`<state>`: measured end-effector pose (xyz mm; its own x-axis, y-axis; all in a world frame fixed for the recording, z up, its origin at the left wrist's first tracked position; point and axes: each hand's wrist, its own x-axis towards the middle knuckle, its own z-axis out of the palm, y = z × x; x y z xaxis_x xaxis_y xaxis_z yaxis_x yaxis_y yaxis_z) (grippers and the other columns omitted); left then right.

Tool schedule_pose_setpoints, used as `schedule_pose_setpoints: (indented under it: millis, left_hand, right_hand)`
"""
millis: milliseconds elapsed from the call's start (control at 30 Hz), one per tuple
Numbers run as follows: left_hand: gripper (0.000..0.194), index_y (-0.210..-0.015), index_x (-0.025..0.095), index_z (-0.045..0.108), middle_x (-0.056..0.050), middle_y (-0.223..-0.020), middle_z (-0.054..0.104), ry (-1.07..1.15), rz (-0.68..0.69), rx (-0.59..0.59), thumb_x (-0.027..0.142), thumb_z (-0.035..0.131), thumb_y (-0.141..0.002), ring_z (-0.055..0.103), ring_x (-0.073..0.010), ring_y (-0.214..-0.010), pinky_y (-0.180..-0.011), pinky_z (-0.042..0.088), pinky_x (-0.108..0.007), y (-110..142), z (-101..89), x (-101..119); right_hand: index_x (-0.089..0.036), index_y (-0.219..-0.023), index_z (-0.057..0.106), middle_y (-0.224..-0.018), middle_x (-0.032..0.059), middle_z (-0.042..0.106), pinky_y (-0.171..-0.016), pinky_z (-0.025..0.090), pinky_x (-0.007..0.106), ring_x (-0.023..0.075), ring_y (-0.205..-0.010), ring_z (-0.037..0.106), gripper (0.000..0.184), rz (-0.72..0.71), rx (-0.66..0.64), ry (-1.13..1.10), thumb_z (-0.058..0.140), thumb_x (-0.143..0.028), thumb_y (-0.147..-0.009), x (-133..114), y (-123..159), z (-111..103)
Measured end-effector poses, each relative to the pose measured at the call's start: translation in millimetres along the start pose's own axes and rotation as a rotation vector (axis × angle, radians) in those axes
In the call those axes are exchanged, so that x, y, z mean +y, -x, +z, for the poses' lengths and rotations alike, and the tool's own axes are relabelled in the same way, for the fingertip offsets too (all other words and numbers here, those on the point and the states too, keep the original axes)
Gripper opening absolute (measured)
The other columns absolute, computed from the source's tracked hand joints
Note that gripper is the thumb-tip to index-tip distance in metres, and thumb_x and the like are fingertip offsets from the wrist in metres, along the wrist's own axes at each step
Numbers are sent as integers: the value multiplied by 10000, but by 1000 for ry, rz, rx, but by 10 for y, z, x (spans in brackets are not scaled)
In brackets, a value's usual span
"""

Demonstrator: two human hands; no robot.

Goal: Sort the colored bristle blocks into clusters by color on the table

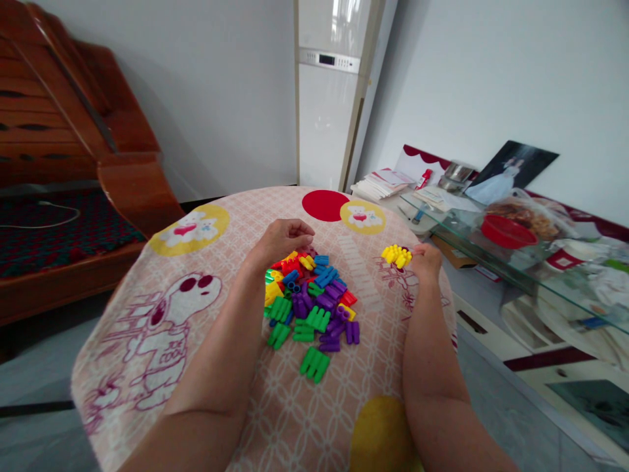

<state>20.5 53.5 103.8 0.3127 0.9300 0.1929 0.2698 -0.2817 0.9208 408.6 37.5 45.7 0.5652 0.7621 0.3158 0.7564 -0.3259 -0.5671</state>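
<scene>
My left hand (284, 238) hovers at the far side of a pile of plastic building blocks (305, 301), its fingers loosely bent and apart, with nothing visible in them. The pile mixes green, purple, blue, red and yellow ribbed pieces, and my left wrist and forearm cover its left edge. Off to the right, my right hand (426, 260) has its fingers closed at the right end of a cluster of yellow building blocks (396, 255). These yellow pieces look joined together. The fingertips of that hand are partly hidden.
A patterned cloth covers the round table (295, 426). To the right stands a glass-topped cabinet (491, 249) with papers, a red bowl (508, 231), a photo (514, 172) and bags. A wooden bench (132, 177) is at the left, and a tall white appliance (327, 118) behind.
</scene>
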Motion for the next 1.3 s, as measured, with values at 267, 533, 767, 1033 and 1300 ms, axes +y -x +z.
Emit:
schedule_pose_setpoints:
  millis: [267, 533, 767, 1033, 1300]
  left_hand:
    - [287, -858, 148, 719, -43, -668, 723, -140, -57, 206, 372, 714, -679, 678, -177, -621, -615, 543, -268, 31, -368, -225]
    - [132, -714, 209, 750, -29, -636, 714, -564, -158, 294, 278, 693, -618, 654, -202, -660, -621, 462, -258, 47, -556, -509]
    - [151, -735, 206, 765, -14, -657, 726, -475, -128, 119, 290, 698, -628, 641, -180, -624, -596, 452, -241, 37, -440, -471]
    - [46, -630, 211, 730, -32, -654, 719, -568, -93, 47, 227, 738, -588, 618, -184, -626, -603, 447, -254, -44, -227, -453]
    - [186, -803, 164, 783, -43, -720, 739, -655, -80, -42, 247, 673, -677, 636, -181, -674, -647, 458, -260, -62, -98, -360]
  right_hand:
    - [-118, -996, 756, -890, 118, 757, -781, 532, 322, 243, -866, 693, 378, -158, 18, -143, 457, -187, -775, -389, 43, -79]
    - [-166, -963, 763, -906, 42, 770, -788, 526, 272, 188, -848, 701, 242, -628, -512, -311, 573, -197, -815, -1281, 716, 107]
    - [-171, -1018, 728, -1080, 107, 711, -933, 470, 309, 221, -1059, 627, 158, -889, -555, -29, 623, -237, -921, -1606, 1329, 497]
    - [-158, -1000, 737, -1069, 141, 689, -900, 459, 345, 254, -1041, 589, 273, -913, -476, 202, 487, -268, -1006, -1681, 1391, 571]
    - [-129, -1069, 708, -1131, 156, 679, -946, 442, 344, 252, -1097, 570, 249, -878, -469, 212, 486, -186, -974, -1687, 1429, 602]
